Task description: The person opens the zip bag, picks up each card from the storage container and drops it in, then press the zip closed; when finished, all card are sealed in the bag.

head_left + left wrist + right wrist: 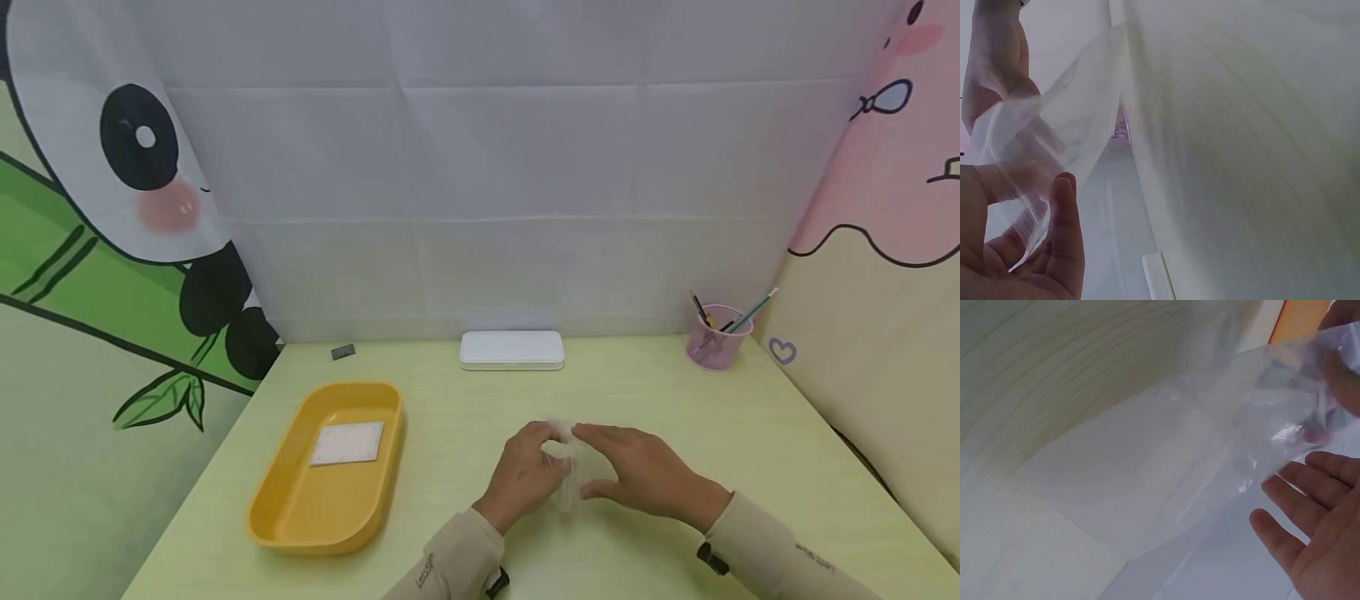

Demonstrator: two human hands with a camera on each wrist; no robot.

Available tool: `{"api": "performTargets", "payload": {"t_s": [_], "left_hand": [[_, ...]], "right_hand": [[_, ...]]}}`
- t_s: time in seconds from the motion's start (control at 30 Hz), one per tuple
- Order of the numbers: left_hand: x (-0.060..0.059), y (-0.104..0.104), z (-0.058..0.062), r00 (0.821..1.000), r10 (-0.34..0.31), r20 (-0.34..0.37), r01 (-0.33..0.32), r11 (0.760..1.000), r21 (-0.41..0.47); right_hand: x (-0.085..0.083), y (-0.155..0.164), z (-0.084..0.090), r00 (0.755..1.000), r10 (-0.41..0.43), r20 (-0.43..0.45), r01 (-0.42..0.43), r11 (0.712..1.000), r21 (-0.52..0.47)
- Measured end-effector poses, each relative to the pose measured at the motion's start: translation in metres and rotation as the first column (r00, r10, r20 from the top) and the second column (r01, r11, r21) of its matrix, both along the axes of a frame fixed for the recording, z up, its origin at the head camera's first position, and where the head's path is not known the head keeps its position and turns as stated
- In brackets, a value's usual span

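The head view shows the clear plastic bag (567, 485) only as a thin, almost edge-on strip over the table (465, 433); the right wrist view opens it out into a long, broad sheet, creased and shiny close to the fingers. The left wrist view adds the film curving between the two hands, with the right hand partly seen through it. Only the head view takes in the whole yellow tray (318, 512) at left with its white card (347, 443), plus the white case (512, 350) and pink pencil cup (707, 350) on the far side.

The bag lies between the hands, right of the left hand (522, 477), whose thumb and curled fingers pinch its upper end. The right hand (648, 475) is spread, fingers extended, thumb well apart, gripping nothing; its fingertips are just beside the film, and contact cannot be told.

The bag's long axis slants down from the pinched end, its broad free end pointing towards the table.
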State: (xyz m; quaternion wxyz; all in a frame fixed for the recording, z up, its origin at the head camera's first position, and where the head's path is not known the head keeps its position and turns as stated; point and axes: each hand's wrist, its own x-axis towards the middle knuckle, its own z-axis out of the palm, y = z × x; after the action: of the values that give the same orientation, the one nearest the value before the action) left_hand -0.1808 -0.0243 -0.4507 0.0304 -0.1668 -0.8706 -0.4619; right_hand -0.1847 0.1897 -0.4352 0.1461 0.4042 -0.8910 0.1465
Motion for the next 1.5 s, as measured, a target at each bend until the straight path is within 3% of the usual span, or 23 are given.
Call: {"api": "performTargets", "payload": {"t_s": [0.17, 0.4, 0.5, 0.67, 0.77, 1.0, 1.23, 1.4, 1.5], "left_hand": [[0.0, 0.002, 0.002, 0.999, -0.006, -0.038, 0.004, 0.998, -0.063], [0.005, 0.004, 0.003, 0.999, -0.032, -0.003, 0.032, 0.996, -0.083], [0.006, 0.002, 0.002, 0.999, -0.028, 0.017, 0.029, 0.997, -0.078], [0.006, 0.0, 0.002, 0.997, -0.014, 0.075, 0.015, 1.0, -0.011], [0.005, 0.001, 0.005, 0.999, -0.004, 0.049, 0.006, 0.999, -0.042], [0.008, 0.002, 0.009, 1.0, 0.016, -0.008, -0.017, 0.989, -0.149], [0.008, -0.002, 0.009, 1.0, -0.001, 0.023, 0.002, 0.997, -0.071], [0.007, -0.005, 0.008, 0.999, -0.016, 0.049, 0.019, 0.998, -0.052], [0.007, -0.005, 0.009, 0.998, -0.023, 0.05, 0.025, 0.998, -0.051]], "right_hand": [[0.002, -0.004, 0.004, 0.991, -0.012, 0.132, 0.016, 0.999, -0.03], [0.001, -0.009, -0.001, 0.999, 0.022, 0.044, -0.02, 0.999, -0.037], [0.001, -0.009, -0.001, 0.999, 0.016, 0.047, -0.014, 0.999, -0.044], [0.003, -0.011, 0.001, 0.986, -0.042, 0.164, 0.047, 0.999, -0.028], [0.005, -0.014, 0.001, 0.977, -0.054, 0.207, 0.059, 0.998, -0.02], [0.007, -0.019, -0.003, 0.98, -0.074, 0.182, 0.083, 0.996, -0.039], [0.004, -0.018, -0.001, 0.993, -0.058, 0.1, 0.064, 0.996, -0.056], [0.001, -0.019, 0.0, 0.994, -0.002, 0.114, 0.011, 0.997, -0.079], [0.001, -0.02, 0.002, 0.99, -0.023, 0.14, 0.032, 0.998, -0.061]]}}
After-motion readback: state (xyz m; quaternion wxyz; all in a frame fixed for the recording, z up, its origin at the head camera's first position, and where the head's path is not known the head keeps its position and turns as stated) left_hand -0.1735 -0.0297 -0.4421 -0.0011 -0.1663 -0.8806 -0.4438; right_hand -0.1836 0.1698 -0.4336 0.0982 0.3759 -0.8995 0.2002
